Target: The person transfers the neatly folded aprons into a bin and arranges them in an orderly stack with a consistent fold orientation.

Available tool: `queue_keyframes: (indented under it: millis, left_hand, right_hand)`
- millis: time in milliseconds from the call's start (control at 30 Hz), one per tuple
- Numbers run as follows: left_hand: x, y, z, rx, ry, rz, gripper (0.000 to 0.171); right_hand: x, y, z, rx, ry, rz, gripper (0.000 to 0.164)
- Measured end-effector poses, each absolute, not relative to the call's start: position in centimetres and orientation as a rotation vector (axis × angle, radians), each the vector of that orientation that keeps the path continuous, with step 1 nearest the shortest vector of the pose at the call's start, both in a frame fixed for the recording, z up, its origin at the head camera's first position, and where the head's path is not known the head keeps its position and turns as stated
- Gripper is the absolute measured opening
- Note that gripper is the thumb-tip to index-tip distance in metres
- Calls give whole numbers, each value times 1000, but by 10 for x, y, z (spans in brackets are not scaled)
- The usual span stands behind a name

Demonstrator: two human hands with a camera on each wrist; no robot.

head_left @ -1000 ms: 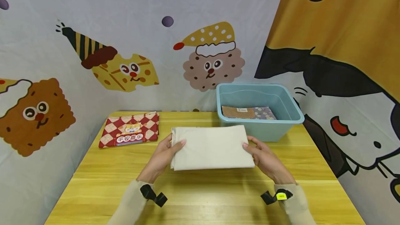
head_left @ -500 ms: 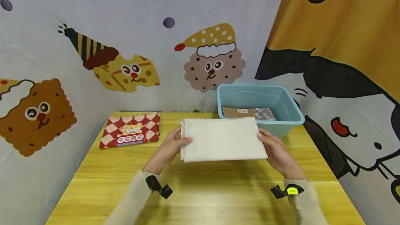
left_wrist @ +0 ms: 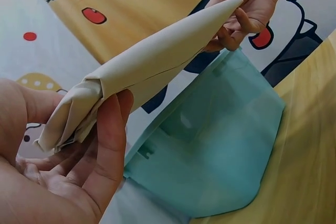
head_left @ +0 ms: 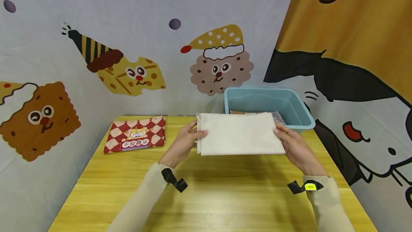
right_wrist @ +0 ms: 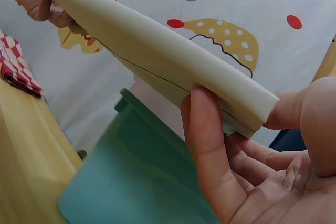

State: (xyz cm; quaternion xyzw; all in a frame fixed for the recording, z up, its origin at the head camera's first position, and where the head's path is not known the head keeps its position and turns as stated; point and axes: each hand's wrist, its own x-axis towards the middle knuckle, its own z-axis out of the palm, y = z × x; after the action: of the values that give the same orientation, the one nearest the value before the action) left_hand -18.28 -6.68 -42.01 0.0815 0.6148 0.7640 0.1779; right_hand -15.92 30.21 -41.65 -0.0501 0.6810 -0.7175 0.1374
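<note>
A folded cream-white cloth (head_left: 239,133) hangs above the table, held level between two hands. My left hand (head_left: 183,144) pinches its left end, thumb on top and fingers beneath. At the opposite end my right hand (head_left: 297,148) grips it the same way. Stacked fold layers show at the cloth's left end (left_wrist: 79,108) in the left wrist view. Beyond the cloth stands a light blue plastic bin (head_left: 299,119), its front partly covered by the cloth in the head view. Inside the bin lies a folded patterned cloth (head_left: 278,118), mostly hidden now.
On the table's left rear lies a folded red-and-cream checked cloth (head_left: 136,135) with a printed label. The wooden table (head_left: 219,196) backs onto a hanging sheet (head_left: 180,71) printed with cartoon figures.
Both hands have carried the white cloth forward and to the right, toward the bin, and it now overlaps the bin's near side in the head view. The checked cloth stays put.
</note>
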Motion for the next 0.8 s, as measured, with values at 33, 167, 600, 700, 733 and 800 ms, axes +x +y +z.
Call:
queue_keyframes:
  millis: [33, 167, 600, 700, 733, 800]
  left_hand:
    - [-185, -65, -419, 229, 1742, 2161, 56]
    - [-195, -59, -416, 230, 1729, 2162, 55]
    - [-230, -34, -408, 280, 1776, 2121, 43]
    - [-238, -27, -405, 272, 1781, 2109, 43]
    - [-240, -25, -404, 269, 1784, 2103, 44]
    - [-245, -21, -402, 263, 1781, 2095, 45]
  right_hand:
    - [-161, 304, -415, -142, 1987, -2064, 69]
    - [-168, 311, -410, -129, 2009, -2049, 67]
    - [-184, 330, -391, -25, 2194, -1909, 69]
    - [-189, 334, -388, 26, 2223, -1879, 71]
    - [-191, 336, -388, 42, 2233, -1869, 72]
    - [-195, 340, -387, 81, 2253, -1855, 74]
